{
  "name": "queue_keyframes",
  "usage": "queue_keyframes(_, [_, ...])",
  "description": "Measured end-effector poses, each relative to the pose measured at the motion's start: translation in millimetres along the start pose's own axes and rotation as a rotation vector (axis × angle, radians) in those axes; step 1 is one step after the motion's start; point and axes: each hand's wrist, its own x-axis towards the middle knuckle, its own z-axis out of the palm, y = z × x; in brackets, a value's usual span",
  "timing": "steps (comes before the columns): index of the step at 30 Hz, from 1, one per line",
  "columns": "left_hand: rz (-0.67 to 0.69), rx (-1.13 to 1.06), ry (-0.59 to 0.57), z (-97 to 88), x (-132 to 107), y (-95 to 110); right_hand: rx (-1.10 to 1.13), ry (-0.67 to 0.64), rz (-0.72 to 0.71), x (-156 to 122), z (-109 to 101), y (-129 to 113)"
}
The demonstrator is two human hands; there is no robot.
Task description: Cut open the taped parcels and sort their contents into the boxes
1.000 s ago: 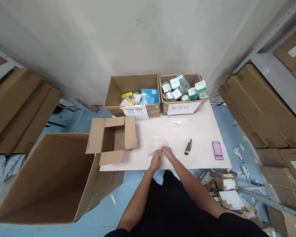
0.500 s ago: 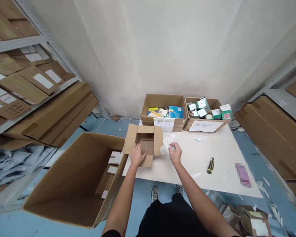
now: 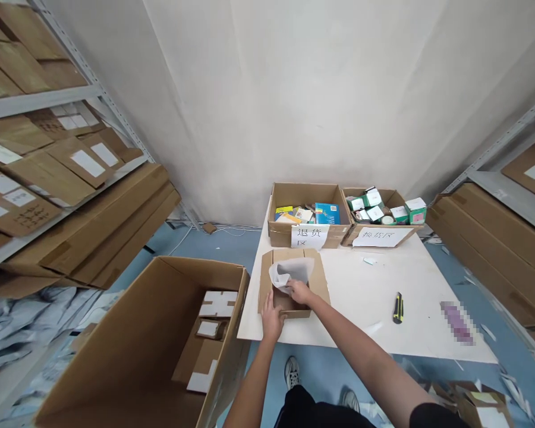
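A small cardboard box (image 3: 323, 284) sits with its flaps spread on the near left part of the white table. At its near left corner, my left hand (image 3: 271, 320) grips the edge, thumb and fingers on the cardboard. My right hand (image 3: 299, 292) reaches into the opening with its fingers closed on a crumpled sheet of thin white wrapping (image 3: 289, 272). The sheet stands up inside the box and covers much of its far side. My right fingertips are partly hidden by the sheet.
Behind stand two labelled boxes, one with books (image 3: 327, 214), the other with green-and-white cartons (image 3: 374, 213). A yellow-black box cutter (image 3: 398, 308) lies on the table (image 3: 361, 297) at right. A big carton (image 3: 129, 333) stands left on the floor; loaded shelves (image 3: 40, 98) flank the left side.
My right hand has brought the white sheet from beside the small box into it. The left hand has moved from the inside flap to the near left corner. The view has shifted.
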Motion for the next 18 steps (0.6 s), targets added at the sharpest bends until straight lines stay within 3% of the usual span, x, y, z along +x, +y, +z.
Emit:
queue_keyframes(4, [0.044, 0.008, 0.050, 15.4, -13.0, 24.3, -0.023, 0.219, 0.093, -53.7, -19.8, 20.5])
queue_keyframes(9, [0.202, 0.001, 0.079, 28.1, -13.2, 88.9, -0.076, 0.222, 0.218, -152.7, -44.2, 58.6])
queue_keyframes(13, [0.422, 0.008, 0.034, 35.0, 1.8, 159.6, -0.091, 0.463, 0.355, -229.7, -65.4, 93.1])
queue_keyframes(18, [0.696, 0.055, -0.061, 55.0, -4.3, 276.3, -0.073, 0.837, 0.564, -338.4, -104.9, 125.7])
